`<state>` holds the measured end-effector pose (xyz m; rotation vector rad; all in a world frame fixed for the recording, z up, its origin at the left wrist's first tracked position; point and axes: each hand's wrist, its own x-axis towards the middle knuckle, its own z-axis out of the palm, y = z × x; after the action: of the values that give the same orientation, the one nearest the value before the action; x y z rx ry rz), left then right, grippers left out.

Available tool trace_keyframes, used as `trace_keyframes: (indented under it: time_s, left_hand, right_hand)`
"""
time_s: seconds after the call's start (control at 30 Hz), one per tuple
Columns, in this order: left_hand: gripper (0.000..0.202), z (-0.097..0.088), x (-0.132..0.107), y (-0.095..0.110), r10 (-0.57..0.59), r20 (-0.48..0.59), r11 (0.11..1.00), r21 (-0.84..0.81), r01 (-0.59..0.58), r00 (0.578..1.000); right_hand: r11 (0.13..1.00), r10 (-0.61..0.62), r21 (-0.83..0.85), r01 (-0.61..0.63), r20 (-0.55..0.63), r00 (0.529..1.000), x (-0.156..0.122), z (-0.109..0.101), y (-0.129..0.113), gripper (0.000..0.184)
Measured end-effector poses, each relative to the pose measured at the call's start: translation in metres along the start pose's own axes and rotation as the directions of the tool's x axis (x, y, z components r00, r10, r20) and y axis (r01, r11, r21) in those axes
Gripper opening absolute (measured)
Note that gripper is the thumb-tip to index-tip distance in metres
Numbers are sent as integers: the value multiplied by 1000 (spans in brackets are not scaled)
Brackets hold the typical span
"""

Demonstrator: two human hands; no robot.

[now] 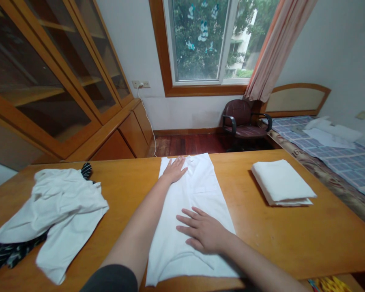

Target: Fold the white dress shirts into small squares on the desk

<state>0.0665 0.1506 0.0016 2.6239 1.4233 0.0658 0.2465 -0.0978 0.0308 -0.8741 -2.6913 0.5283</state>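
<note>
A white garment (205, 184), which looks like a shirt, lies spread lengthwise on the wooden table (127, 182). My left hand (174, 170) rests flat on its far end, fingers stretched out. Nearer to me, my right hand (203, 231) is over the lower middle of the cloth with its fingers spread. Neither hand grips anything. Small wrinkles run across the near end of the cloth, and part of it is hidden under my forearms.
On the left is a crumpled white garment (63, 198) with black patterned cloth (15, 251) under it. A folded white cloth (282, 182) lies on the right. Beyond the table stand a glass-door cabinet (106, 134), an armchair (240, 121) and a bed (337, 150).
</note>
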Motion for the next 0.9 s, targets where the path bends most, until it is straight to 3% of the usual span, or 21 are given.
trace_keyframes:
  time_s: [0.4,0.6,0.7,0.8,0.9]
  left_hand:
    - [67,-4,18,-37,64,-8,998,5,-64,998]
    - [65,-7,23,-42,62,-27,997,48,-60,998]
    - [61,-8,23,-40,-27,-157,993,111,45,987]
    - [57,-12,16,-36,-98,-325,981,129,147,941]
    - [54,-13,-3,-29,-80,-333,988,95,118,940]
  right_hand:
    - [1000,17,10,-17,-21,1000,-1,-3,-1,49]
    - [999,25,40,-26,25,999,0,-3,0,48]
    - [999,25,45,-26,32,999,0,-3,1,48]
    - [998,27,48,-29,32,999,0,-3,0,48]
    - [997,35,61,-37,32,999,1,-3,0,49]
